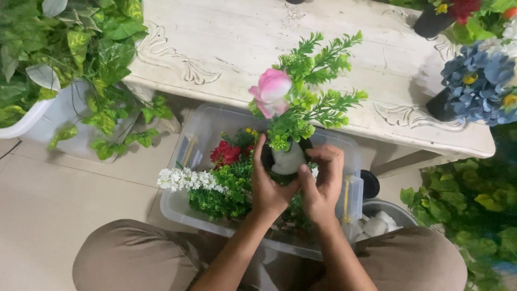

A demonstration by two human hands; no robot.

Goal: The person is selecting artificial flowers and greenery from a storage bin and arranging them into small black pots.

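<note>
**Small pot held in both hands over a box of flowers**

A small dark pot [287, 160] with a pale filling sits between two hands. The left hand [267, 186] wraps its near side, thumb up along the rim; the right hand [324, 180] closes on the other side, fingers curled over the top edge. Each grip is clamped on the pot.

Rising straight out of the grip are a pink flower [271, 91] and bright green sprigs [322, 86], standing upright.

Directly beneath the grip lies a clear plastic box [207, 126] holding a red flower [224, 153], white blossoms [186, 179] and dark greenery.

Beyond the grip stands a pale carved table [226, 43]. On it, far to the right of the grip, sits a blue flower bunch [479, 81] in a dark pot. To the left of the grip, well apart, leafy vines [97, 48] spill from a white planter [27, 121]. The person's knees frame the box on the tiled floor [48, 205].
</note>
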